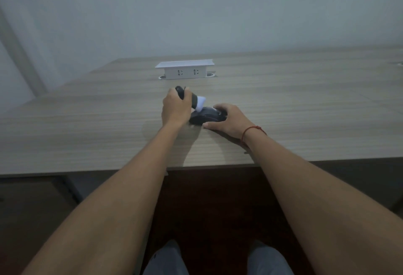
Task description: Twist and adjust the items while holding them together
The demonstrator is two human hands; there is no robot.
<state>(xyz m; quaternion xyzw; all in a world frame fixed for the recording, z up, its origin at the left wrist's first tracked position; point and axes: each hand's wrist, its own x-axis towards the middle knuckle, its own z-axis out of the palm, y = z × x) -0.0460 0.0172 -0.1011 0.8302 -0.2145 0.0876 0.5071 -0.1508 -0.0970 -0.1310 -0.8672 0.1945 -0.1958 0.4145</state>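
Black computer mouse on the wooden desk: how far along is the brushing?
Done: nothing shows as finished; dust is too small to judge. In hand: the left hand grips a black-handled brush with white bristles, bristles touching the black computer mouse, which the right hand steadies on the wooden desk. Left: cannot tell how much.

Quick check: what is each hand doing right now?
Left hand: grips a brush, its white bristles on the mouse.
Right hand: holds the black mouse on the table.
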